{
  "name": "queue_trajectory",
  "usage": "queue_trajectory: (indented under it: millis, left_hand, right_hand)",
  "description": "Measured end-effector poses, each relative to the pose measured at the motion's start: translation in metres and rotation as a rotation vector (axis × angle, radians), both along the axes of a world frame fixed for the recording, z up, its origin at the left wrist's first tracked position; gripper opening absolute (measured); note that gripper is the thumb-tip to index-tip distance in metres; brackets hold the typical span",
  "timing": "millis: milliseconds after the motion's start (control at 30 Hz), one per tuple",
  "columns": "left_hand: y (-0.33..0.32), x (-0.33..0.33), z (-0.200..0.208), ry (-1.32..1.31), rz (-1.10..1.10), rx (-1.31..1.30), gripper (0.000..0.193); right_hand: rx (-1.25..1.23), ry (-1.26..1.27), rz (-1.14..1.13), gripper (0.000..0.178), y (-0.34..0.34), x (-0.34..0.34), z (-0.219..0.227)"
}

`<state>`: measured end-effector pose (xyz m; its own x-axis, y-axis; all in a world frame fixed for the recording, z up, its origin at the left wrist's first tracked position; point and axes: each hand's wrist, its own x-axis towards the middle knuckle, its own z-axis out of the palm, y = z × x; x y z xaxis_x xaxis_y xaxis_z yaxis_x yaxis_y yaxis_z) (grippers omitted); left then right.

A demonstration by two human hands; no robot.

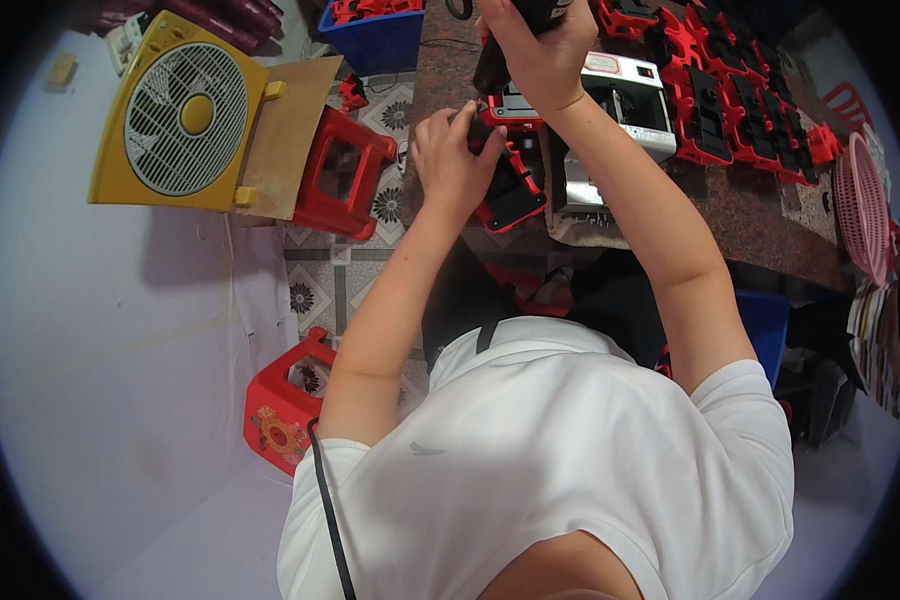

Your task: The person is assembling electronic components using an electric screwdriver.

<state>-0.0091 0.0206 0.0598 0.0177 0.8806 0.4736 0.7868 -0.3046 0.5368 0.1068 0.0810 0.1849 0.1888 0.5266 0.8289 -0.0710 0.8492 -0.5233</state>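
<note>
My right hand [558, 62] is wrapped round a black handheld power tool [495, 68], which looks like an electric screwdriver. Its lower end points down beside my left fingertips. My left hand [452, 160] is bent over the table's left edge, thumb and forefinger curled round a red and black plastic part [515, 190]. The palm hides some of that part, and I cannot make out anything small at the fingertips. Just beyond the thumb lies a red-edged piece [510, 112]. To the right stands a silver metal machine [645, 110] with a dark opening.
Rows of red and black plastic parts [740, 100] cover the table's [770, 225] right side. A pink basket [860, 210] stands at its right end. At left are a yellow fan [175, 115], a red stool [345, 175] and a blue bin [375, 42]; another red stool [280, 410] is nearer.
</note>
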Motion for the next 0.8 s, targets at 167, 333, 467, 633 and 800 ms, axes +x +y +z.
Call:
queue_trajectory:
  millis: [167,333,467,633,800]
  left_hand:
    - [0.034,-0.015,0.006,-0.177,-0.043,-0.32,0.034]
    - [0.082,-0.023,0.024,0.045,-0.254,-0.593,0.026]
    - [0.083,-0.017,0.033,0.15,-0.268,-0.569,0.025]
    - [0.082,-0.025,0.012,0.036,-0.282,-0.555,0.031]
    - [0.056,-0.034,-0.007,-0.342,-0.174,-0.32,0.059]
  right_hand:
    - [0.087,0.01,-0.034,0.024,-0.002,0.011,0.009]
    - [0.131,0.075,-0.057,0.026,-0.009,0.026,0.015]
    - [0.108,0.159,0.024,0.025,-0.017,0.033,0.015]
    - [0.112,0.139,0.026,0.025,-0.016,0.036,0.012]
    - [0.095,0.086,-0.115,0.031,-0.013,0.028,0.01]
